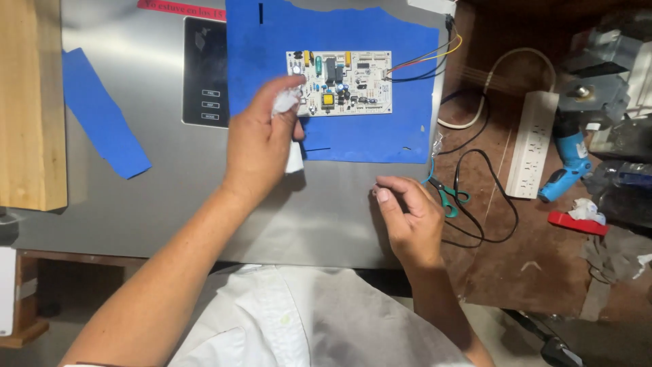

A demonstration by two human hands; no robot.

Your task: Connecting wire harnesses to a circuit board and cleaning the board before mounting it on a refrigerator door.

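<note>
Shirt (305,319): white, lowest in view, between the two forearms.
Right hand (407,217): rests on the metal panel (170,183), fingers curled loosely inward, thumb against the forefinger — whether it pinches anything cannot be told.
Left hand (261,143): closed around a white cloth (288,102), pressing it to the left edge of the circuit board.
Circuit board (339,83): pale, flat, studded with small parts; lies on a blue sheet (367,139) spread over the metal panel.
Wires (424,62): red, yellow and black, leaving the board's right edge.
Scissors (445,194): green-handled, just right of the right hand — on the brown bench.
Power strip (533,146): white, farther right, beside a blue power tool (567,166).
</note>
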